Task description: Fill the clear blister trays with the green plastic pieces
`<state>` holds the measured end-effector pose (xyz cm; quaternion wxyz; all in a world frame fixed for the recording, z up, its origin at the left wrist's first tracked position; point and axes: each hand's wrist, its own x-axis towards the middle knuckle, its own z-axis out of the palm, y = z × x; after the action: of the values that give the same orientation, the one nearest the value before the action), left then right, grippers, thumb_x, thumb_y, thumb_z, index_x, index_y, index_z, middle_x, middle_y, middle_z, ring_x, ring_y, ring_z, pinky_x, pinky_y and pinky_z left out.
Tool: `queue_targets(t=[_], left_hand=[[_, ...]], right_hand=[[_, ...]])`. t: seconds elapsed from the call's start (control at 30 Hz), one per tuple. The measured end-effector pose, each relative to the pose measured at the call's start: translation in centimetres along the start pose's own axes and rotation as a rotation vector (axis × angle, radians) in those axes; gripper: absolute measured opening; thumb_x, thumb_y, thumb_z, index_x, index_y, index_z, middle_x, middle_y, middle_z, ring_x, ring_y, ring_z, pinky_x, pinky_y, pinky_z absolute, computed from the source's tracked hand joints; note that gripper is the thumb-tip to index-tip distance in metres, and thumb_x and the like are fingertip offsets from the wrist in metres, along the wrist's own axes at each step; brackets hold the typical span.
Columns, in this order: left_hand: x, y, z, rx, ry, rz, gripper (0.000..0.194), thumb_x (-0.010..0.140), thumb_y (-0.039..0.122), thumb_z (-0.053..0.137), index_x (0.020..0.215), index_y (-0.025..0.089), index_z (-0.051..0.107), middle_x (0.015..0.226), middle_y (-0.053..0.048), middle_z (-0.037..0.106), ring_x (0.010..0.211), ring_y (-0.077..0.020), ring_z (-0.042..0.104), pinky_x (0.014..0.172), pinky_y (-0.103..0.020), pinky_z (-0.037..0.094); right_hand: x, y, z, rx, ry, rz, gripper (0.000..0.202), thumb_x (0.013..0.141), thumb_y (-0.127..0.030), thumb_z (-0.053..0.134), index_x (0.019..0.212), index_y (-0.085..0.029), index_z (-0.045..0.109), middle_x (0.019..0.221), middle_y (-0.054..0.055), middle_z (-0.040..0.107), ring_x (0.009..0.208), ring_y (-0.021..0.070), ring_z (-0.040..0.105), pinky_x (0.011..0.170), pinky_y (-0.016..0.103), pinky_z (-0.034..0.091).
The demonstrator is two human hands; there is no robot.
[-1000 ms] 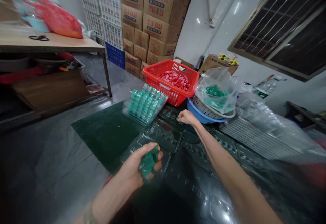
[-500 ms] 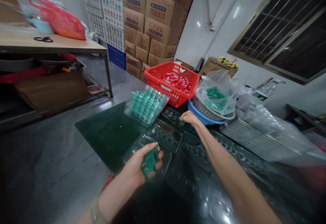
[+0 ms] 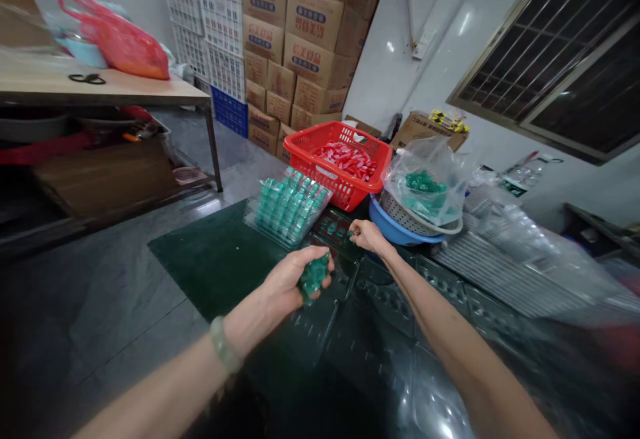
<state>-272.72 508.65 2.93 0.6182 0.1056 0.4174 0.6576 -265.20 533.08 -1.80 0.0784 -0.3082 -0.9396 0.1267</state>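
My left hand [image 3: 293, 276], with a pale bangle at the wrist, is closed around a clump of small shiny green pieces [image 3: 315, 276]. It hovers over the clear plastic trays in the middle of the green table. Farther forward, my right hand [image 3: 367, 234] pinches at the right end of a clear tray [image 3: 327, 218]. A green bit shows at its fingertips, partly hidden. Several green pieces [image 3: 332, 228] lie in a row in that tray, left of the fingers. Beyond my left hand stands a stack of filled trays [image 3: 290, 206] with green pieces in rows.
A red basket [image 3: 333, 176] of red-pink wrapped pieces stands behind the filled trays. To its right, a plastic bag [image 3: 425, 189] of green pieces sits in a grey colander [image 3: 400, 216] over a blue basin [image 3: 385, 220]. Stacked clear trays [image 3: 515, 259] lie at the right.
My left hand has moved forward and right, bringing the green pieces closer to my right hand. My right hand has shifted slightly left along the tray.
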Motion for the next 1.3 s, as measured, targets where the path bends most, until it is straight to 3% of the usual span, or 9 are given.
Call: queue_targets(t=[0.2,0.5,0.6,0.77,1.0,1.3], left_hand=[[4.4,1.7,0.3,0.035,0.043,-0.018,0.017,0.068,0.028,0.061,0.07,0.012,0.056,0.059,-0.001,0.057,0.041,-0.009,0.05,0.031,-0.018,0.026],[8.2,0.8,0.2,0.128,0.097,-0.026,0.014,0.068,0.024,0.062,0.07,0.012,0.056,0.055,-0.001,0.057,0.036,-0.0097,0.049,0.029,-0.019,0.027],[9.2,0.6,0.4,0.168,0.131,-0.041,0.014,0.067,0.023,0.062,0.069,0.011,0.055,0.053,-0.002,0.056,0.035,-0.0105,0.048,0.029,-0.02,0.027],[10.1,0.7,0.8,0.206,0.147,-0.038,0.013,0.069,0.023,0.061,0.07,0.011,0.055,0.051,-0.002,0.056,0.035,-0.0114,0.049,0.028,-0.02,0.027],[10.5,0.7,0.5,0.195,0.102,-0.065,0.012,0.071,0.023,0.056,0.068,0.011,0.054,0.053,-0.003,0.056,0.035,-0.0111,0.049,0.028,-0.019,0.027],[10.5,0.9,-0.3,0.152,0.068,-0.074,0.011,0.071,0.024,0.055,0.071,0.013,0.053,0.056,-0.002,0.056,0.036,-0.0104,0.049,0.028,-0.018,0.026]], right_hand=[[0.0,-0.3,-0.3,-0.08,-0.014,-0.079,0.013,0.06,-0.01,0.056,0.071,-0.017,0.061,0.065,-0.001,0.06,0.06,0.0108,0.052,0.053,0.019,0.031],[0.2,-1.0,-1.3,-0.217,-0.121,-0.108,0.013,0.068,-0.01,0.049,0.073,-0.016,0.06,0.07,0.003,0.062,0.066,0.0127,0.057,0.053,0.019,0.033],[-0.2,-1.6,-1.6,-0.295,-0.132,-0.102,0.019,0.072,-0.011,0.047,0.086,-0.016,0.058,0.079,0.006,0.063,0.074,0.0158,0.059,0.058,0.021,0.035],[-1.2,-2.6,-1.6,-0.43,-0.133,-0.104,0.033,0.077,-0.012,0.042,0.11,-0.013,0.043,0.092,0.013,0.062,0.085,0.0233,0.059,0.069,0.028,0.039],[-2.1,-3.3,-1.2,-0.522,-0.17,-0.13,0.027,0.083,-0.013,0.035,0.109,-0.01,0.04,0.096,0.018,0.06,0.091,0.0256,0.058,0.076,0.032,0.039],[-1.0,-3.2,-2.6,-0.479,-0.211,-0.184,0.026,0.076,-0.01,0.046,0.101,-0.016,0.05,0.09,0.009,0.063,0.084,0.0199,0.06,0.061,0.022,0.036]])
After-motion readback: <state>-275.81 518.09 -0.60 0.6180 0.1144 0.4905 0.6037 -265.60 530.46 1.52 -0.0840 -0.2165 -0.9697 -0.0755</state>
